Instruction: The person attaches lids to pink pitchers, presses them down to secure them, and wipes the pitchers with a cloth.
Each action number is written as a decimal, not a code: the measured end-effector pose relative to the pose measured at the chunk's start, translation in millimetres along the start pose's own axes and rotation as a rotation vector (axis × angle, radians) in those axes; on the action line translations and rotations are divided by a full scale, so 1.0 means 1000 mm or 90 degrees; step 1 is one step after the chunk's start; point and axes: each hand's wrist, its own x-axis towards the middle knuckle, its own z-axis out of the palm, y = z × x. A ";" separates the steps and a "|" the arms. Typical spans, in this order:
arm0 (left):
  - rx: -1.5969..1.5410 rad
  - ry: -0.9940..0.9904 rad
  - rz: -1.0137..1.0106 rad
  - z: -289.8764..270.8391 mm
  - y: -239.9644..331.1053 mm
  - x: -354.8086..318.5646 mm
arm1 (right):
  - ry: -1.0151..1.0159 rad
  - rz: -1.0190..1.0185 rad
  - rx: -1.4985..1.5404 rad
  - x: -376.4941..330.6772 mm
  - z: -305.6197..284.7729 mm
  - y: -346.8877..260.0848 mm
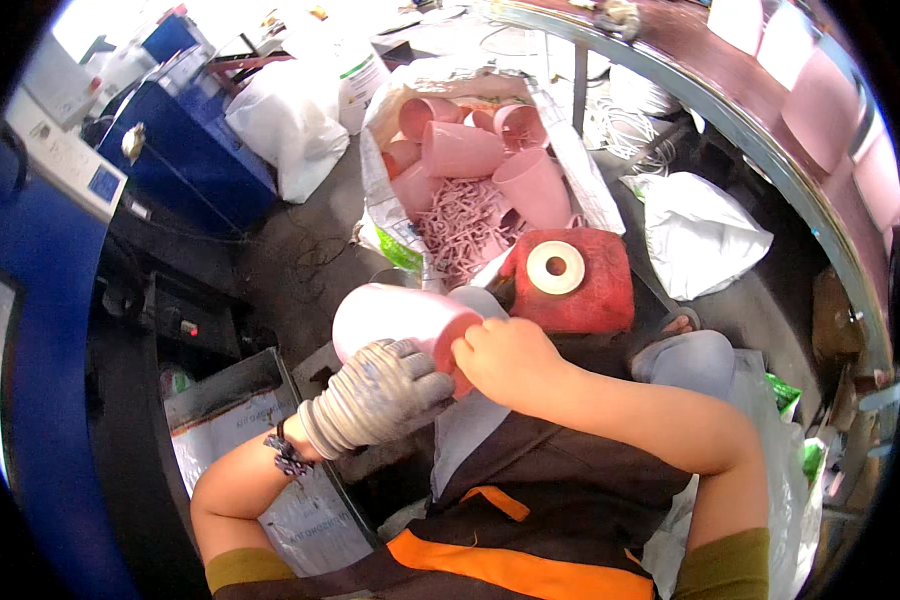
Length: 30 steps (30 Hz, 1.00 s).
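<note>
Pink cup (pixel 390 315) above dark floor (pixel 310 235): left fingers (pixel 415 374) wrap it, right fingers (pixel 476 347) curl at rim, hold unclear.

Bending both forearms (pixel 615 415) inward from near left and right, in short olive-green fabric sleeves (pixel 725 567). Curling the left hand (pixel 378 392) in a grey knitted glove (pixel 355 405), dark banded bracelet (pixel 287 452) at the wrist. Folding the bare right hand (pixel 505 364) tightly.
</note>
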 end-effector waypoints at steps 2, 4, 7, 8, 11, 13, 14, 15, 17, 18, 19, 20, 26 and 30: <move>-0.216 0.089 0.021 -0.004 -0.010 0.009 | 0.014 -0.052 0.027 -0.015 -0.002 0.005; -0.176 0.095 0.085 0.001 -0.016 0.024 | 0.050 -0.067 0.081 -0.028 -0.005 0.006; -0.103 -0.024 0.076 0.006 -0.019 0.042 | 0.037 -0.014 0.058 -0.044 -0.010 0.007; -0.097 -0.052 0.092 0.008 -0.016 0.043 | -0.014 0.022 0.035 -0.046 -0.011 0.004; -0.161 -0.059 0.049 0.010 -0.009 0.036 | -0.147 0.083 0.031 -0.045 -0.010 0.004; -0.301 0.034 -0.114 -0.006 -0.011 0.010 | 0.032 0.007 0.090 -0.049 -0.014 0.004; -0.384 0.086 -0.173 -0.005 -0.018 0.006 | 0.112 -0.011 0.105 -0.057 -0.016 0.008; -0.457 0.141 -0.243 -0.009 -0.025 0.000 | 0.182 0.052 0.139 -0.058 -0.048 0.002; -0.541 0.239 -0.214 -0.022 -0.025 -0.003 | 0.317 0.045 0.221 -0.061 -0.088 -0.003; -0.554 0.287 -0.124 -0.029 -0.018 -0.006 | 0.370 0.022 0.261 -0.062 -0.096 -0.005; -0.489 0.327 -0.166 -0.035 -0.020 -0.007 | 0.390 0.028 0.290 -0.062 -0.092 -0.006; -0.465 0.316 -0.149 -0.039 -0.024 -0.009 | 0.409 0.033 0.318 -0.062 -0.084 -0.009; -0.401 0.170 -0.061 -0.037 -0.019 0.014 | 0.197 0.172 0.564 -0.078 -0.071 -0.005; -0.270 0.364 -0.403 -0.014 -0.060 -0.013 | 0.471 0.374 1.178 -0.101 -0.100 0.011</move>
